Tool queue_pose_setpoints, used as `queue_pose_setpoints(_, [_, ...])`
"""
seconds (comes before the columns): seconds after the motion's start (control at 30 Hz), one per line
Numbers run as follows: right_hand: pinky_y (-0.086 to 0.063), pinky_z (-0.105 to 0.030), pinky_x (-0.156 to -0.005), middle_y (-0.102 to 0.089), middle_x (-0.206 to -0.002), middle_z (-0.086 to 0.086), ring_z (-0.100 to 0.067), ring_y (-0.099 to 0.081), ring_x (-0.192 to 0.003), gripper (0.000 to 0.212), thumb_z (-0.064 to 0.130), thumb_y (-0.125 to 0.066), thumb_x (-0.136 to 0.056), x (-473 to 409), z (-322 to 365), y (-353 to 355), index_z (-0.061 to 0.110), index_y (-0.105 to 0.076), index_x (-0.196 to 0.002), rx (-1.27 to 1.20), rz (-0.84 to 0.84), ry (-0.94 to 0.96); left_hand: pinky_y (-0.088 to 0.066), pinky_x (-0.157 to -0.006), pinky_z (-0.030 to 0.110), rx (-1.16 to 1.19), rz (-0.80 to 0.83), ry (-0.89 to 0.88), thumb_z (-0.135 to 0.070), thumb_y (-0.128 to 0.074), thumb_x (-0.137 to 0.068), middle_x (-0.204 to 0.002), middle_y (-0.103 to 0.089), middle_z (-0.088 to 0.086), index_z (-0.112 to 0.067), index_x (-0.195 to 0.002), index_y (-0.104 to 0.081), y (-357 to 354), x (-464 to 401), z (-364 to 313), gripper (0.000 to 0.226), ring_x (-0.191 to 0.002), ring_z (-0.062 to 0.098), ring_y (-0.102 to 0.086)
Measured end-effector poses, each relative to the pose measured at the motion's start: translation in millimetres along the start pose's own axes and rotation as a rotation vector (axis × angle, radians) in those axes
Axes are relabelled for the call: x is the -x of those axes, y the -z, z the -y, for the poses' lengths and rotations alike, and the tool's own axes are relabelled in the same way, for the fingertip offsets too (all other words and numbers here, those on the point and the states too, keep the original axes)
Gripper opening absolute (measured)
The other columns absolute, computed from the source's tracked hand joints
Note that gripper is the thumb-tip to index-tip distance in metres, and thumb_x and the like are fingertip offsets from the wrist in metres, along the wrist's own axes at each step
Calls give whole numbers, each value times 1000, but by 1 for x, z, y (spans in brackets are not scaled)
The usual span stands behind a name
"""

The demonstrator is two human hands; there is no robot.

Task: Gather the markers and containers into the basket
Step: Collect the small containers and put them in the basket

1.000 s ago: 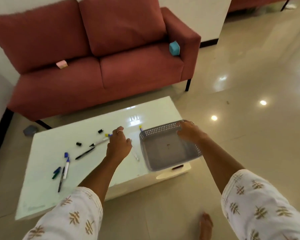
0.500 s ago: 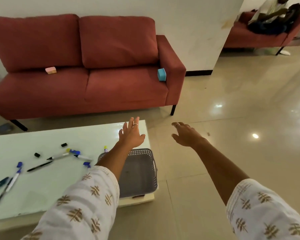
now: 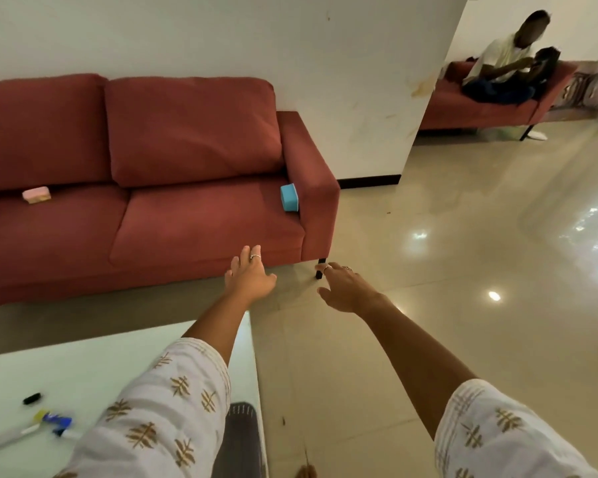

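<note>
left hand reaching far, fingers spread, empty | right hand likewise | basket sitting near on counter

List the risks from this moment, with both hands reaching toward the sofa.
1. Both hands, left and right, are open and empty, stretched toward the blue container, which leans at the sofa armrest; a hasty one-handed grab might knock it over.
2. The pink container lies far along the seat and could be overlooked.
3. The basket sits at the table edge, under the left sleeve; a brush might shove it off.
</note>
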State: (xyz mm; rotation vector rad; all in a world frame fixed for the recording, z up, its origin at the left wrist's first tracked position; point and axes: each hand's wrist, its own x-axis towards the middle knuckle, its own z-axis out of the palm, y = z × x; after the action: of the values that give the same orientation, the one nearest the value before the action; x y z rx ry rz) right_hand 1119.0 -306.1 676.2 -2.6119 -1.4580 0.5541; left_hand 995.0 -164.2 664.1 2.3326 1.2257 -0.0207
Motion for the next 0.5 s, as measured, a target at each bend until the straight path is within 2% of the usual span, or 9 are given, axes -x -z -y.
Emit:
queue_pose_setpoints(0.17, [-35,-45,-109,-41,-144,-14,-35,-41,-131,54,19,-48,-93,-70,-28,35,8,-32,-143,-89,-36,-49,-18,-115,45,-45,26,-12,-34,-49,-93,-160,-4,2,-16,-149,-17,4,-63,-35,67,-147,27,-6])
queue_pose_setpoints(0.5, [-34,-48,-109,-40,-142,-14,-37,-37,-131,54,20,-48,-92,-243,-52,61,9,-33,-143,-124,75,37,-20,-115,44,-66,8,72,-35,-48,-93,-159,-12,4,-13,-149,-21,13,-221,-56,66,-147,28,-9])
